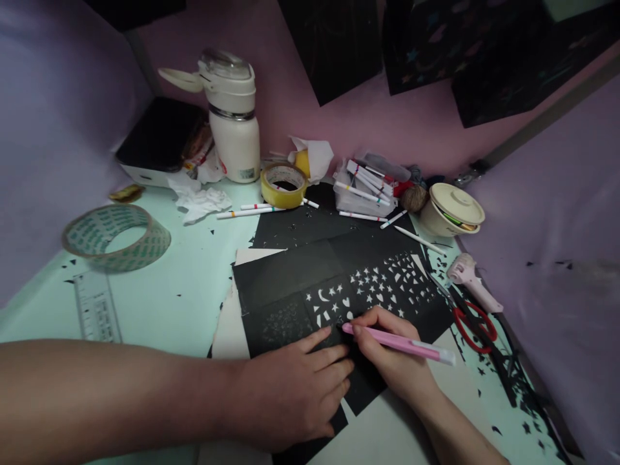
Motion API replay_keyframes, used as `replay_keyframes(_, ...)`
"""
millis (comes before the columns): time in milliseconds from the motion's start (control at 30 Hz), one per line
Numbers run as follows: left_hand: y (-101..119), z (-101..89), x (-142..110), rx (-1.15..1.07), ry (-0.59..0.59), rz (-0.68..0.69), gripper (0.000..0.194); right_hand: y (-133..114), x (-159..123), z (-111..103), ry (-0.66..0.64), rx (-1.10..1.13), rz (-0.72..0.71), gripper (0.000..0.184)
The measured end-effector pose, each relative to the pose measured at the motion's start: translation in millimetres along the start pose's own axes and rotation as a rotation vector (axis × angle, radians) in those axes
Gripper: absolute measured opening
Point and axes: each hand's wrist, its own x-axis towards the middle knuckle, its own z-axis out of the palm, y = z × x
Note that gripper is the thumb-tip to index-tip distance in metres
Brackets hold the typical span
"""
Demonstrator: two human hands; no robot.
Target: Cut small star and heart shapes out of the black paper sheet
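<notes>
My right hand (394, 358) grips a slim pink pen-style craft knife (402, 341), its white end pointing right. The knife's tip meets a sheet of black paper (285, 274), though the blade itself is hard to make out. Flat on that sheet, just left of the tip, lies my left hand (300, 387) with its fingers stretched out and holding nothing. Rows of cut-out stars, hearts, a moon and small slivers show pale through the right half of the paper. Near my left fingertips, a patch of faint drawn outlines (283, 323) covers one folded section.
Red-handled scissors (475, 328) and a pink glue gun (472, 281) lie at right among black scraps. Behind are markers in a clear box (365, 190), a lidded bowl (453, 210), yellow tape (283, 185) and a white bottle (235, 139). Wide tape (116, 239) and a ruler (94, 307) sit left.
</notes>
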Motion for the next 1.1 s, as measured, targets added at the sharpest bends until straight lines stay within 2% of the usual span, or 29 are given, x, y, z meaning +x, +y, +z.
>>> replay_keyframes(567, -0.7, 2.3, 0.2, 0.004, 0.064, 0.007, 0.043, 1.3, -2.0, 2.8, 0.023, 0.024, -0.036, 0.015)
replay_keyframes(933, -0.1, -0.7, 0.3, 0.007, 0.009, 0.008, 0.044, -2.6, 0.8, 2.6, 0.009, 0.028, -0.010, 0.015)
replay_keyframes(1100, -0.3, -1.6, 1.2, 0.004, 0.039, 0.004, 0.043, -2.1, 0.6, 3.7, 0.037, -0.002, -0.017, 0.018)
